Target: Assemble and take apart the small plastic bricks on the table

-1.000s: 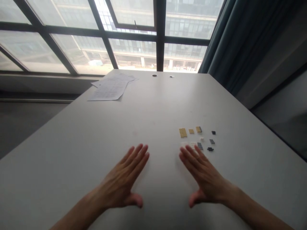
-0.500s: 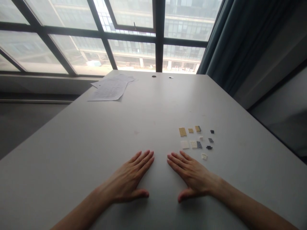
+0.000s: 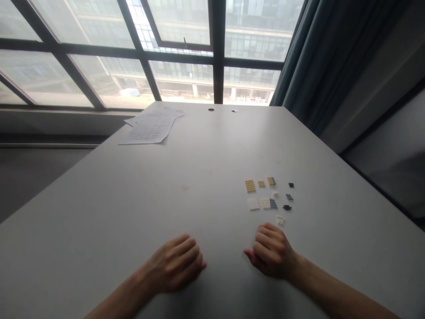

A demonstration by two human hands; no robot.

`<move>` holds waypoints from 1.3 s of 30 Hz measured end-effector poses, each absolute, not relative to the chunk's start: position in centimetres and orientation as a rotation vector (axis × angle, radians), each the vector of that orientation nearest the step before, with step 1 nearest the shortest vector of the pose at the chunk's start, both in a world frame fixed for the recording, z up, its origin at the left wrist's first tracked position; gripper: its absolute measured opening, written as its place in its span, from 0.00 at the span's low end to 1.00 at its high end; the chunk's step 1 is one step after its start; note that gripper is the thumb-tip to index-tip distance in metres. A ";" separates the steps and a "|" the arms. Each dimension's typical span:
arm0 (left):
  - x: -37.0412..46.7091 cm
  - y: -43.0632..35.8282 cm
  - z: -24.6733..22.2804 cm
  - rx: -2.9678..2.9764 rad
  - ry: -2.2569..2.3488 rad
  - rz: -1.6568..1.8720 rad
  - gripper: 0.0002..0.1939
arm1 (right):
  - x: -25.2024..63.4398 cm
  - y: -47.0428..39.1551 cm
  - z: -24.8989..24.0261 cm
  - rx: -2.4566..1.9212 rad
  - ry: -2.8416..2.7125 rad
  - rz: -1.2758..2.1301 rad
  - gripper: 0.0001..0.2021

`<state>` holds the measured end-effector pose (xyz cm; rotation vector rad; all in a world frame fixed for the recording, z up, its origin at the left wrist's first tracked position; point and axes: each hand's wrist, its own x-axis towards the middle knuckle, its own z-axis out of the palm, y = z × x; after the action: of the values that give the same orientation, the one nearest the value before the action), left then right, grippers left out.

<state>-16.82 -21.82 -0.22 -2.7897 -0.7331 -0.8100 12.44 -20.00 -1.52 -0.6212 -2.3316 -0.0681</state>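
Note:
My left hand (image 3: 179, 264) is curled into a fist on the white table, left of centre, with nothing seen in it. My right hand (image 3: 272, 250) is also closed, its thumb pointing left, and nothing shows between its fingers. Just beyond the right knuckles lies a small white piece (image 3: 280, 219). Farther out are a tan studded plate (image 3: 250, 185), a smaller tan piece (image 3: 261, 184), a tan and grey piece (image 3: 271, 181), a smooth white tile (image 3: 253, 204), a white studded plate (image 3: 265, 203) beside a grey one (image 3: 273, 203), and dark pieces (image 3: 287, 207) to the right.
Printed papers (image 3: 149, 128) lie at the table's far left corner. Two round fittings (image 3: 211, 110) sit near the far edge of the table (image 3: 133, 199). Beyond stand a large window (image 3: 186, 79) and a dark curtain (image 3: 308, 66) on the right.
Both hands were flat with fingers stretched out; now the fingers are curled in and both hands are closed. The pieces keep their arrangement; the view has shifted slightly.

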 end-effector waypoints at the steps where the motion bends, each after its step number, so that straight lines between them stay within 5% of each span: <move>1: -16.7 -21.9 -0.3 -2.774 -0.704 -0.821 0.08 | 12.3 -20.2 -1.4 -0.608 -2.338 -0.075 0.16; 6: -15.9 -21.6 -0.3 -2.739 -0.718 -0.813 0.16 | 11.8 -20.6 -1.0 -0.596 -2.289 -0.039 0.16; 12: -12.0 -19.7 -0.2 -2.867 -0.921 -0.667 0.05 | 14.4 -18.5 -0.3 -0.974 -2.087 -0.144 0.14; 15: -9.2 -17.2 -0.3 -2.927 -1.067 -0.552 0.33 | 17.1 -17.0 -0.6 -1.381 -2.160 -0.356 0.39; 17: -7.0 -15.1 -0.5 -2.959 -1.148 -0.473 0.43 | 18.9 -16.2 -1.4 -1.531 -2.253 -0.421 0.48; 23: -0.8 -8.1 -1.1 -3.089 -1.019 -0.376 0.53 | 22.4 -12.5 -3.5 -1.758 -2.375 -0.233 0.49; 32: -4.5 -7.0 -1.6 -2.991 -1.216 -0.373 0.31 | 15.9 -5.1 -2.2 -1.408 -2.667 0.052 0.37; 39: -15.2 -12.2 -1.7 -2.773 -1.607 -0.519 0.27 | 3.1 -5.4 -2.0 -0.934 -2.701 0.133 0.26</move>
<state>-15.24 -12.23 -1.66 -2.7731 -1.6065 -0.5191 3.06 -5.41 -2.01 -0.9341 -2.7010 0.1329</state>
